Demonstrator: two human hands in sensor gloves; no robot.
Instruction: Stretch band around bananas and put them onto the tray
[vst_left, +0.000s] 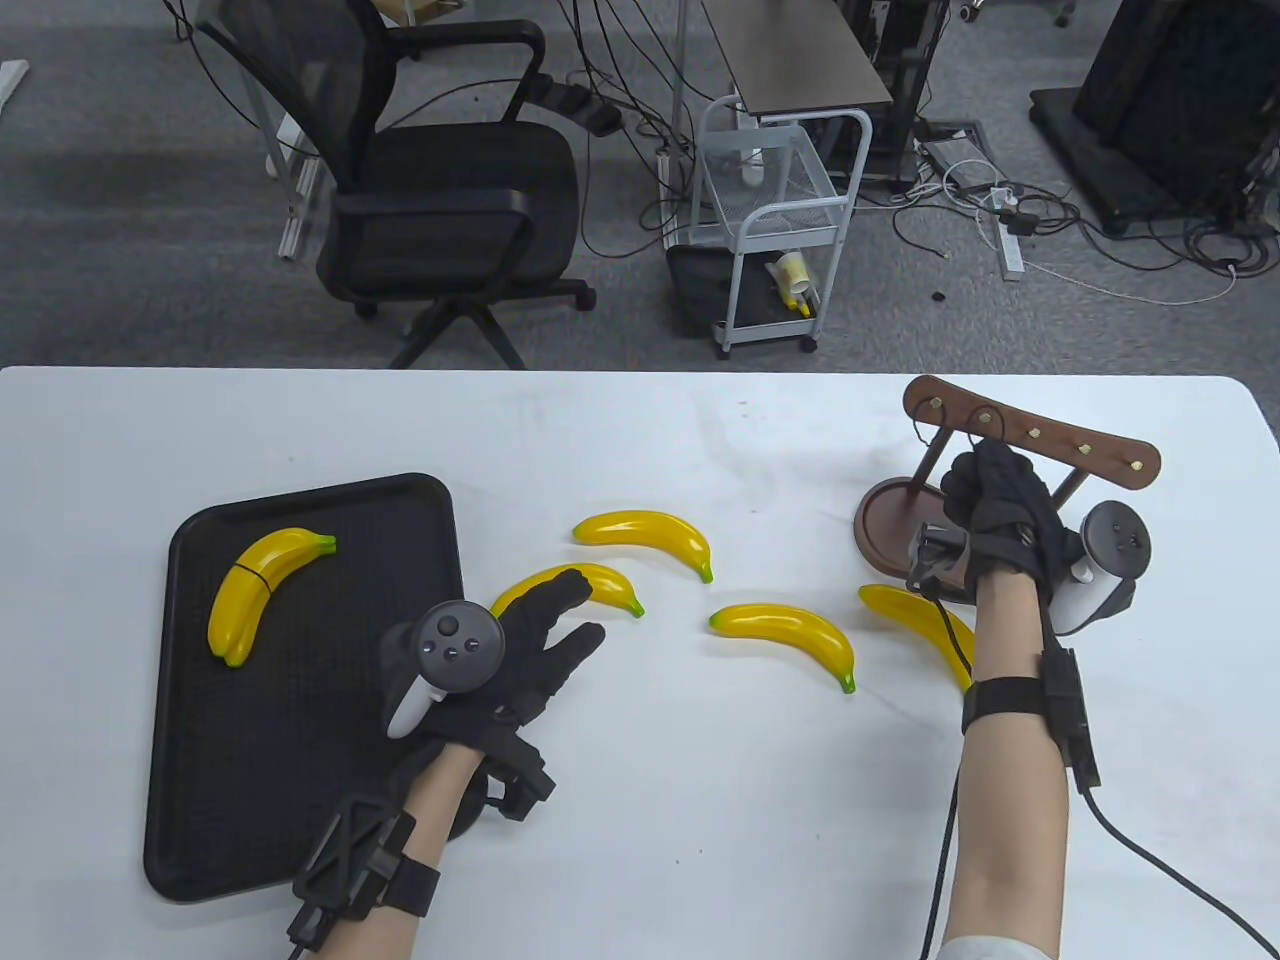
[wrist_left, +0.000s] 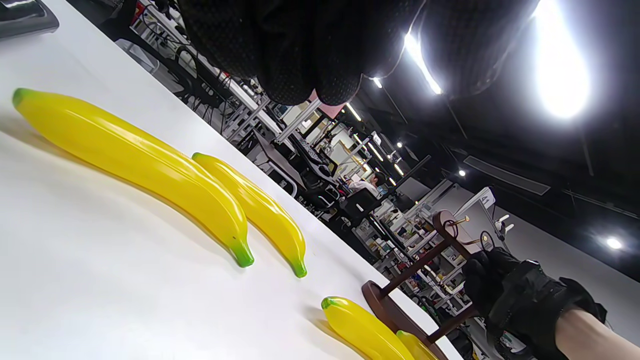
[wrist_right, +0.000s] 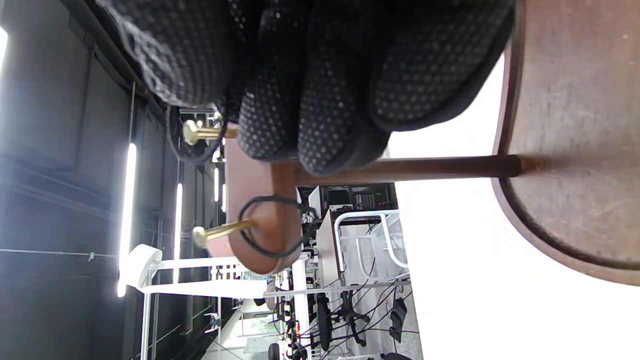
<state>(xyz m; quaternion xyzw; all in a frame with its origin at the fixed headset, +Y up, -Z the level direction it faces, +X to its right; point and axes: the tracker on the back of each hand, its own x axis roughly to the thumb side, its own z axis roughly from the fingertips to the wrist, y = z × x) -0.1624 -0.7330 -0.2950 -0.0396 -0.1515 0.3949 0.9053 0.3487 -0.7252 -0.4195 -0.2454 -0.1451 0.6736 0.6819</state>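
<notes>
On the white table (vst_left: 700, 800), largest first: black tray (vst_left: 300, 780) at left, holding a banded banana pair (vst_left: 262, 590), black band around the middle. Wooden hook rack (vst_left: 1040, 435) at right on a round base (vst_left: 885, 520), brass pegs along the crossbar. Four loose bananas between tray and rack: one far-centre (vst_left: 645, 533), one just beside the tray (vst_left: 610, 583) partly under the left fingers, one centre-right (vst_left: 790, 635), one by the rack base (vst_left: 915, 615) partly behind the right forearm. Left hand (vst_left: 510, 660) hovers near the tray's right edge, fingers straight and spread, grip slack, holding nothing. Right hand (vst_left: 1000, 515) is up at the crossbar, fingers curled near a peg; can't tell if that grip has anything in it. Black elastic band (wrist_right: 272, 225) hangs looped on an end peg, clear of the fingers (wrist_right: 320, 120).
</notes>
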